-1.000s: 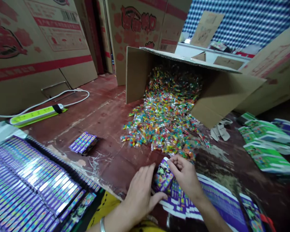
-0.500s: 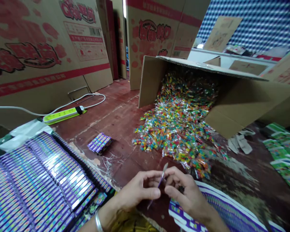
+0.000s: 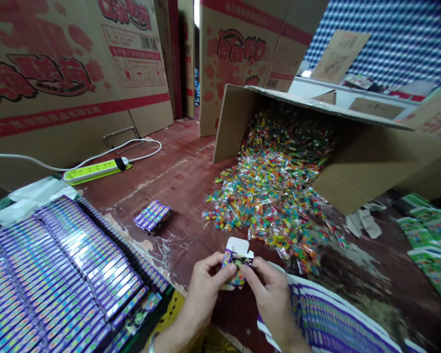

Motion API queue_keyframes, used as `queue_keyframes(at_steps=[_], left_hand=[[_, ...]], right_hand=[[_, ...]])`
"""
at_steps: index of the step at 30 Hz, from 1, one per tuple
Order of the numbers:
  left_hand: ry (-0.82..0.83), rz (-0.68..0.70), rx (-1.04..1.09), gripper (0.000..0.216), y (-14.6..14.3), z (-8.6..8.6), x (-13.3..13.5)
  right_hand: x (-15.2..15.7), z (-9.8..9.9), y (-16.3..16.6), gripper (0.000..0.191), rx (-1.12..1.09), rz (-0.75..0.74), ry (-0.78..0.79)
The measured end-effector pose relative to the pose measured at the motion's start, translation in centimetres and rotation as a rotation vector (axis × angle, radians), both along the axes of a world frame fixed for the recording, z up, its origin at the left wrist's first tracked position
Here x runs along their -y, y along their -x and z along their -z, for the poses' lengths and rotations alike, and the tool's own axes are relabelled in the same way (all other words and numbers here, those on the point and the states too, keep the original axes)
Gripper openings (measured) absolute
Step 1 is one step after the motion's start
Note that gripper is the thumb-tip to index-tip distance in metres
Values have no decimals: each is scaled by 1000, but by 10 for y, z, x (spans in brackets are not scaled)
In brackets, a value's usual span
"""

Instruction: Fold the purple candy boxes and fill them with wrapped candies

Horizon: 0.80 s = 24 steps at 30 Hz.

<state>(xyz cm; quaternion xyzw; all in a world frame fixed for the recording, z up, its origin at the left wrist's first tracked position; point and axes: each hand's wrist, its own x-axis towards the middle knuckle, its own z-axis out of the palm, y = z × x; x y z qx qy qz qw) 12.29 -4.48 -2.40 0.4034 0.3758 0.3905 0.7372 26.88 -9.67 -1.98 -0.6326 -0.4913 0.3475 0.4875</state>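
I have the left hand (image 3: 206, 282) and right hand (image 3: 270, 289) both gripping the box (image 3: 238, 262), white flap (image 3: 238, 243) raised, near the front edge of the worktop (image 3: 183, 171); sachets (image 3: 264, 191) spill from the carton (image 3: 356, 166).

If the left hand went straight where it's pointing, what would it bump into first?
The little purple box, which the left hand already holds in its grip. Just past it, probably the right hand, on the box's other side, though depth is hard to tell here.
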Motion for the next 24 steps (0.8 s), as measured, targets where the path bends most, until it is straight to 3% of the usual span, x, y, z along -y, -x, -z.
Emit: queue_keyframes(at_steps=[2, 4, 7, 13, 18, 24], left_hand=[[-46, -103, -33, 27, -1, 3, 3], [-123, -158, -53, 48, 1, 5, 4], [-219, -65, -124, 58, 9, 9, 3], [-341, 126, -274, 45, 22, 3, -6], [-215, 280, -69, 41, 28, -11, -14], [-88, 230, 5, 39, 31, 1, -10]], right_hand=[[-1, 7, 8, 18, -51, 58, -36], [-2, 12, 12, 34, -130, 85, -65], [-4, 18, 13, 46, -114, 107, -110], [-1, 27, 8, 30, 58, 52, -112], [-1, 23, 11, 25, -40, 5, -74], [-9, 5, 10, 18, 40, -22, -111]])
